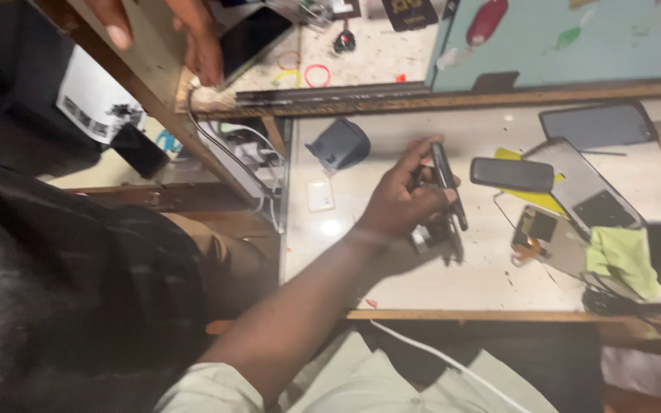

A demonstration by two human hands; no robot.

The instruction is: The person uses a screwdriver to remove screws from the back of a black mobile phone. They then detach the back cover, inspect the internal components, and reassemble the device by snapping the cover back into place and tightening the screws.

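At the far left a dark garment fills the frame, and above it another person's hand [193,38] rests its fingers on the edge of a wooden shelf [158,76]. White cables [250,149] hang in the gap between that shelf and the counter [346,252]. On the pale counter top lie a small white square piece [320,195] and, just behind it, a grey stand [340,143].

One forearm reaches in from the lower left; which of the person's hands [401,200] it belongs to cannot be told. Its fingers are curled closed around a thin dark phone [448,183], held on edge and tilted just above the counter near its middle, with a small dark part [431,233] beneath the palm. The other hand is out of view.

To the right lie a black oblong case [512,174], a yellow sheet [533,197], a flat phone back panel [575,180], a dark screen [597,125], a green cloth [620,256] and a black cable [636,310].
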